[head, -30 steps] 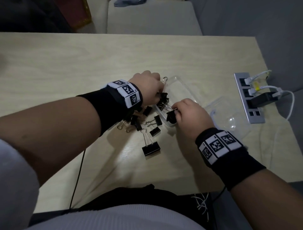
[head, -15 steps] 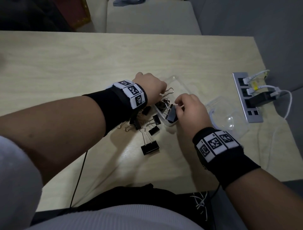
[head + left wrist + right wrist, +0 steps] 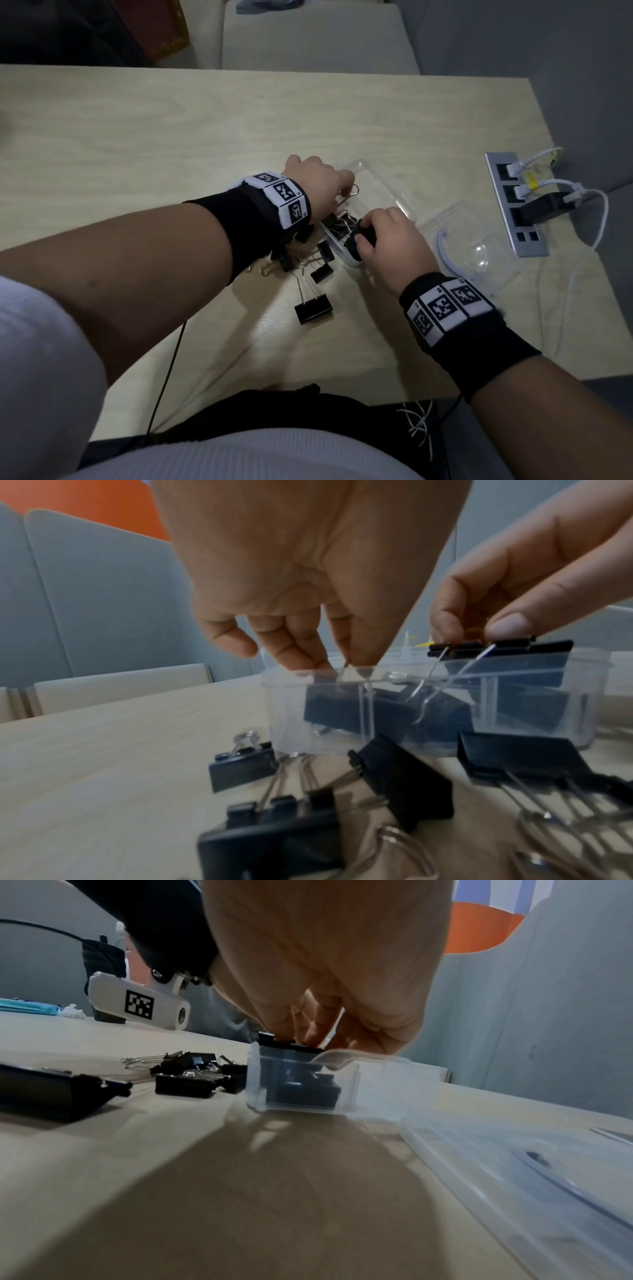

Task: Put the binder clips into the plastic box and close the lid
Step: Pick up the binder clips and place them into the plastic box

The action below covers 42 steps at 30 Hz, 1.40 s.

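Observation:
A clear plastic box (image 3: 383, 186) lies open mid-table with several black binder clips inside. My left hand (image 3: 344, 192) pinches the wire handle of a binder clip (image 3: 352, 197) at the box's left rim; in the left wrist view its fingertips (image 3: 346, 656) meet on the wire just above the rim. My right hand (image 3: 359, 236) grips a large black binder clip (image 3: 364, 234) standing in the box's near end (image 3: 301, 1083), its top level with the rim (image 3: 496, 647). Several loose clips (image 3: 313, 308) lie left of the box. The clear lid (image 3: 472, 246) lies to the right.
A grey power strip (image 3: 513, 205) with white cables and a black adapter sits near the table's right edge. A black cable (image 3: 164, 377) hangs off the near edge. More loose clips (image 3: 404, 780) crowd the table under my left wrist.
My right hand has carried its black clip from the box's near end up over the rim and down into the box. My left hand's clip handle has tipped lower toward the box.

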Tool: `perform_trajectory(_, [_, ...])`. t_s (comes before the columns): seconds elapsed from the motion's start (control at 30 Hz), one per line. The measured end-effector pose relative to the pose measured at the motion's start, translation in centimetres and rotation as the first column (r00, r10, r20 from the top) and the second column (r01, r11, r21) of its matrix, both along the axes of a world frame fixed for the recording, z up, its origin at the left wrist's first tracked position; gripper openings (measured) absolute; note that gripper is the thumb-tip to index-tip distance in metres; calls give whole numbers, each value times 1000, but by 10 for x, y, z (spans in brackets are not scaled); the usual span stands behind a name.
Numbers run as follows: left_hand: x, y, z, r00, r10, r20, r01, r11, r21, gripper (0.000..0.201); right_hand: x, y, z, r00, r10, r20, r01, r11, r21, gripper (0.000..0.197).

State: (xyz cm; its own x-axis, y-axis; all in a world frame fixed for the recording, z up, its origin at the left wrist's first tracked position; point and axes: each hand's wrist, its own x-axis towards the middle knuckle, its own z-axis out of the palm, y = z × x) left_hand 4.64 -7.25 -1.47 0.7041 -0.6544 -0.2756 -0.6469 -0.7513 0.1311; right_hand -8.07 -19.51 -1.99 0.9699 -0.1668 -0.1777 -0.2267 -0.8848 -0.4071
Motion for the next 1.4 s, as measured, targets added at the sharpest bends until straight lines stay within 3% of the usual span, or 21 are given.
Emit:
perform_trajectory(0.27, [5, -3, 15, 968, 218, -122, -241, 946, -219, 23, -1, 0, -1, 1000, 2, 12, -2, 1000, 28, 24])
perform_trajectory(0.33, [5, -2, 16, 959, 237, -156, -267, 941, -208, 24, 0, -1, -1, 1000, 0, 8, -1, 999, 34, 24])
perform_trajectory(0.43, [4, -1, 11, 941, 262, -212, -284, 956, -78, 22, 0, -3, 2, 1000, -11, 12, 10, 998, 61, 23])
perform_trajectory(0.6, [3, 2, 14, 976, 166, -139, -162, 986, 45, 29, -6, -4, 6, 998, 63, 8, -63, 995, 71, 31])
perform_trajectory(0.87, [-2, 11, 15, 976, -27, -217, 28, 1000, 2, 32, -6, -1, 6, 999, 46, -17, -46, 998, 36, 34])
perform_trajectory(1.0, [-1, 10, 18, 992, -50, -117, 48, 999, -22, 22, -6, -2, 5, 999, 42, -16, -41, 998, 43, 35])
perform_trajectory(1.1, [1, 11, 22, 987, -70, -141, 62, 996, -60, 19, -6, -2, 4, 998, 53, -24, -52, 998, 33, 35])
perform_trajectory(1.27, [-3, 9, 15, 972, -57, -227, 73, 995, 62, 55, -5, -1, 4, 998, 47, -33, -46, 998, 37, 37])
perform_trajectory(1.4, [-5, 3, 9, 982, -19, -188, 35, 996, 84, 42, -3, -1, 4, 997, 54, -46, -53, 998, 24, 37])
